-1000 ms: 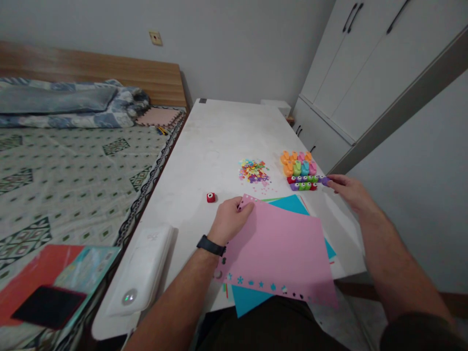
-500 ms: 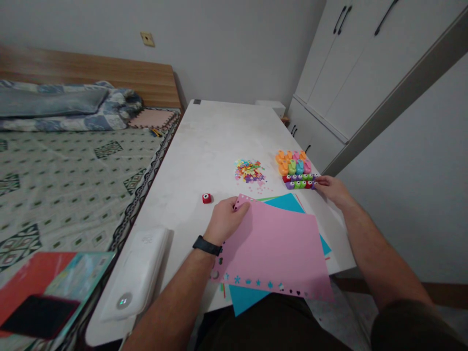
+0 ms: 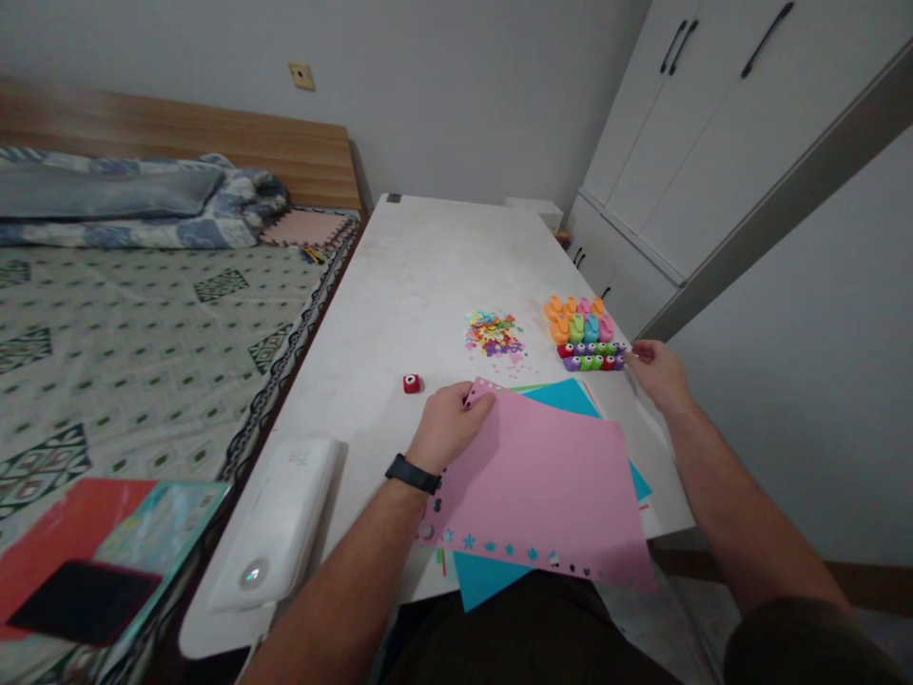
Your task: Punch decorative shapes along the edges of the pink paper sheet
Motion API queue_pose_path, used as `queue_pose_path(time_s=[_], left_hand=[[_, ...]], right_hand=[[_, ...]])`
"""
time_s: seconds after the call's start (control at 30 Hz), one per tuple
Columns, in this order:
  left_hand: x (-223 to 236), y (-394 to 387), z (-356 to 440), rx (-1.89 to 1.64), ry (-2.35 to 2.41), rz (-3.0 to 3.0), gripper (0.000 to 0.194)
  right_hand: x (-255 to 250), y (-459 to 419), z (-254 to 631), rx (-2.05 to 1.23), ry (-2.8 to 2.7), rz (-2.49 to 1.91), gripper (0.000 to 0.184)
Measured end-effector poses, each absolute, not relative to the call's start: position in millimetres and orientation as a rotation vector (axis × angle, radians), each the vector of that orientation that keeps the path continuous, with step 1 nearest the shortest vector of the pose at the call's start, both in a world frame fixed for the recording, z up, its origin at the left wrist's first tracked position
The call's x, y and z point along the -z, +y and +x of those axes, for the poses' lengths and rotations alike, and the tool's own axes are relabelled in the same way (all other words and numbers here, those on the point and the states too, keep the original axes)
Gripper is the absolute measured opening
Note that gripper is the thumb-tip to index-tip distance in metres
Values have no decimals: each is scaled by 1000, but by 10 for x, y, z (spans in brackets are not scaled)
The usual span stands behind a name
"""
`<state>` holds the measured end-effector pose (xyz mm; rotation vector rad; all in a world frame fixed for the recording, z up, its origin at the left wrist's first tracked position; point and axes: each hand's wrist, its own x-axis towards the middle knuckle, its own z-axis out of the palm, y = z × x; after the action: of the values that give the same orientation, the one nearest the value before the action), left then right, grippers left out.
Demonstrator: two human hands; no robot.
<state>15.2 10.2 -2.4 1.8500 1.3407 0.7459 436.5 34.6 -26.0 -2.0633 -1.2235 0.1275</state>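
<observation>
The left hand (image 3: 448, 424) grips the pink paper (image 3: 542, 480), right hand (image 3: 657, 374) apart.

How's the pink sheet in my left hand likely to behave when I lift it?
The pink sheet is probably light and fairly floppy: it looks thin, and its upper edge curves away from your left hand. Its lower border may tear more easily, since punched holes run close to the edge.

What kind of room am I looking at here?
Most likely a bedroom: there's a bed with a wooden headboard, blue-and-white bedding near it, and tall white cabinets along the right side.
</observation>
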Motion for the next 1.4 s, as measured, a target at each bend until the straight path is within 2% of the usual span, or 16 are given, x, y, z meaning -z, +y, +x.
queue_pose_path(time_s=[0.13, 0.37, 0.6, 0.67, 0.73, 0.9, 1.03, 1.2, 1.4], left_hand=[[45, 94, 161, -750, 1349, 1858, 35], [54, 88, 151, -755, 1367, 1885, 35], [74, 92, 165, -766, 1372, 1859, 20], [104, 97, 169, -751, 1383, 1846, 21], [126, 104, 171, -729, 1389, 1838, 22], [125, 118, 170, -759, 1370, 1846, 18], [97, 106, 162, -745, 1381, 1886, 31], [64, 88, 142, -746, 1366, 1880, 31], [25, 97, 139, -731, 1387, 1867, 34]], right_hand=[[-104, 352, 3880, 34, -1264, -1851, 41], [-661, 513, 2294, -391, -2048, -1411, 34], [-524, 940, 1083, -630, -2535, -1375, 37], [-434, 1065, 910, -649, -2636, -1351, 41], [-353, 1146, 797, -653, -2724, -1300, 37], [-247, 1182, 739, -671, -2717, -1291, 16], [-282, 1177, 980, -847, -2436, -1300, 12], [-381, 1068, 1620, -1178, -1938, -1223, 17], [-299, 637, 2348, -1322, -1674, -1268, 34]])
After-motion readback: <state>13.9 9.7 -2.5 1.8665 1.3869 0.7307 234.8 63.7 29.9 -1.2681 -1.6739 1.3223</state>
